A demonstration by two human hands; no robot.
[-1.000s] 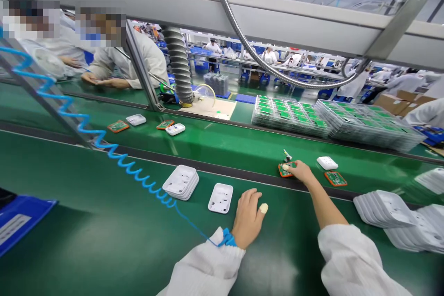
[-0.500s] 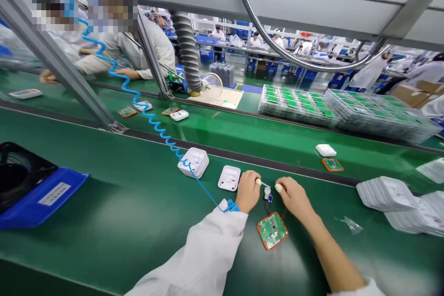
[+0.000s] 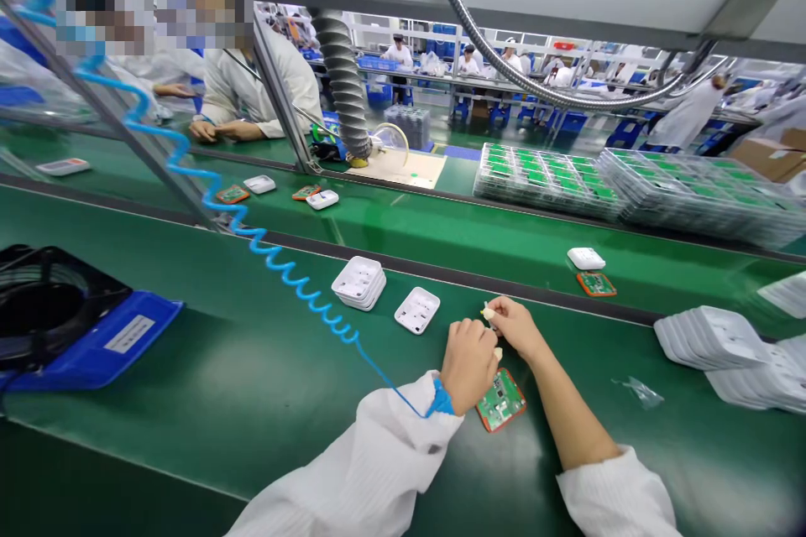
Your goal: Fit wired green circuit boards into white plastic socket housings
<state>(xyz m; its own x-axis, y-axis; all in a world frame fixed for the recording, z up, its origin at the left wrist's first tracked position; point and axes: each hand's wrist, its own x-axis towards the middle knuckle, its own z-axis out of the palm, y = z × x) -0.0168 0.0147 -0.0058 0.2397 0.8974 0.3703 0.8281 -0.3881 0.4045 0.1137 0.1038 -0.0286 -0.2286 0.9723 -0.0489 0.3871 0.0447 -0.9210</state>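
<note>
My left hand (image 3: 469,362), blue wrist strap at the cuff, is closed above the near circuit board, its fingertips bent around something I cannot make out. My right hand (image 3: 515,325) is just beyond it, thumb and finger pinched together; a small pale sliver shows at their tips, too small to name. Light finger cots cover fingertips on both hands. The green circuit board (image 3: 502,401) with an orange-red edge lies flat on the bench below, its upper left corner hidden by my left hand. Left of my hands sits a single white plastic housing (image 3: 417,310).
A stack of white housings (image 3: 358,282) stands farther left, near the blue coiled cord (image 3: 277,260). At left is a black fan on a blue base (image 3: 135,336). More housings (image 3: 718,340) and a clear plastic scrap (image 3: 643,393) lie right. Trays of boards (image 3: 545,180) stand beyond.
My left hand has moved right and nearer, over the board's top edge. My right hand has drawn in beside it. The small white-and-blue part that lay between them is now hidden.
</note>
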